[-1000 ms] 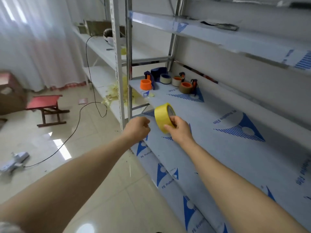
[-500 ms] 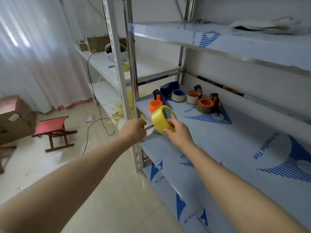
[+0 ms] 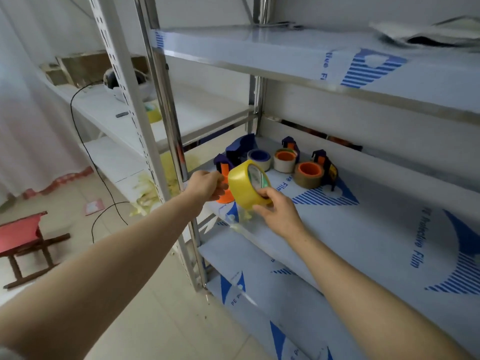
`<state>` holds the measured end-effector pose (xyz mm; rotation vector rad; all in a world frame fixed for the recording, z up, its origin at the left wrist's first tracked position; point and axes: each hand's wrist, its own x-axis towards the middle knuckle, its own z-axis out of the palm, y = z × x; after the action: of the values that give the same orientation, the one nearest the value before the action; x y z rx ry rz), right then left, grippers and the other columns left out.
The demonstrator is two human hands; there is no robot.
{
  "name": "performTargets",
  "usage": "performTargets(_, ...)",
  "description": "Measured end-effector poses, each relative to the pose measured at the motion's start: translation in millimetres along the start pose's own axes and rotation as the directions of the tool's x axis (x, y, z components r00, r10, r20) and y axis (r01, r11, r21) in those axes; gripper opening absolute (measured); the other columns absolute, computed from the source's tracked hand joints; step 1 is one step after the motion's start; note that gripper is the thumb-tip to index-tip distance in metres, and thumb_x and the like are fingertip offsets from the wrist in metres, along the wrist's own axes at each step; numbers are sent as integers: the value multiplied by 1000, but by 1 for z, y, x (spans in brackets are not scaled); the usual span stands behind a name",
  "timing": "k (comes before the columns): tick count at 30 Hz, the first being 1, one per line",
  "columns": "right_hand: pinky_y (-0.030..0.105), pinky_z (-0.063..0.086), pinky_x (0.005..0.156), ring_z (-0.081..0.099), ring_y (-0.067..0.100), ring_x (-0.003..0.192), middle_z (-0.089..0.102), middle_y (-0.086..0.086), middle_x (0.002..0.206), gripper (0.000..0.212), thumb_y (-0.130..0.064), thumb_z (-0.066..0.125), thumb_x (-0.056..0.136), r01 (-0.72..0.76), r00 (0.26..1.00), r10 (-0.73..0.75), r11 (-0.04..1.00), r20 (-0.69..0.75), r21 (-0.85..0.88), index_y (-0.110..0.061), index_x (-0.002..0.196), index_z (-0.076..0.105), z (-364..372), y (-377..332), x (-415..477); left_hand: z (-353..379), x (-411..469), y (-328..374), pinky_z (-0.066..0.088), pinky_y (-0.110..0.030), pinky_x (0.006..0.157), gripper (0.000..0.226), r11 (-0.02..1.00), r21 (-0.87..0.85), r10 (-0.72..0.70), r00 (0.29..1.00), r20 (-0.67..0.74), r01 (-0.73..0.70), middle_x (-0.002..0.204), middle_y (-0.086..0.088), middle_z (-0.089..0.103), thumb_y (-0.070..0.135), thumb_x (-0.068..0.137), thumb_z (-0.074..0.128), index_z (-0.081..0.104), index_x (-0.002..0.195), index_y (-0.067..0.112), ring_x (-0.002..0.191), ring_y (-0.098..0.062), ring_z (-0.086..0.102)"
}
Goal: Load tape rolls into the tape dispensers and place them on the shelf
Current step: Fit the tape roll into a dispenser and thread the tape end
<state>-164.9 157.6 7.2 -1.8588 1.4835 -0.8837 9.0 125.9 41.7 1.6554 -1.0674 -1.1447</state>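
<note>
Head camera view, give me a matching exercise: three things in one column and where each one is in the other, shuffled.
Things:
1. yellow tape roll
2. brown tape roll
3. red stool

Places:
A. standing on the floor
B. lying flat on the shelf
C. gripped in the right hand

Pairs: 1-C, 2-B, 3-A.

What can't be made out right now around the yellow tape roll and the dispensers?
Head view:
- Hidden: the orange-and-blue tape dispenser nearest the camera, behind the left hand and the yellow tape roll in the right hand; loaded or not, unclear.
- Hidden: the left hand's fingertips, curled under; grip unclear.
- Too small: the roll's inner label.
- Blurred, cut by the right edge: the crumpled pale sheet on the top shelf.
</note>
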Motion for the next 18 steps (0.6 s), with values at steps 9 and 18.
performTargets(9, 20, 48, 81, 58, 15, 95, 63, 4, 107, 31, -6, 65, 85, -167, 950, 191, 979, -245, 118, -9, 115, 59, 44, -8, 59, -12, 102, 11, 54, -37, 74, 17, 999, 31, 33, 957, 290, -44, 73, -11, 62, 11, 90, 54, 63, 78, 3, 71, -26, 59)
performTargets(18, 20, 50, 68, 61, 15, 79, 65, 6, 93, 22, 3, 53, 89, -222, 748, 503, 805, -434, 550, -7, 108, 60, 74, -55, 90, -41, 181, -6, 46, -33, 76, 14, 928, 247, 113, 843, 526, -279, 80, -12, 59, 9, 76, 59, 57, 65, 18, 80, -21, 54)
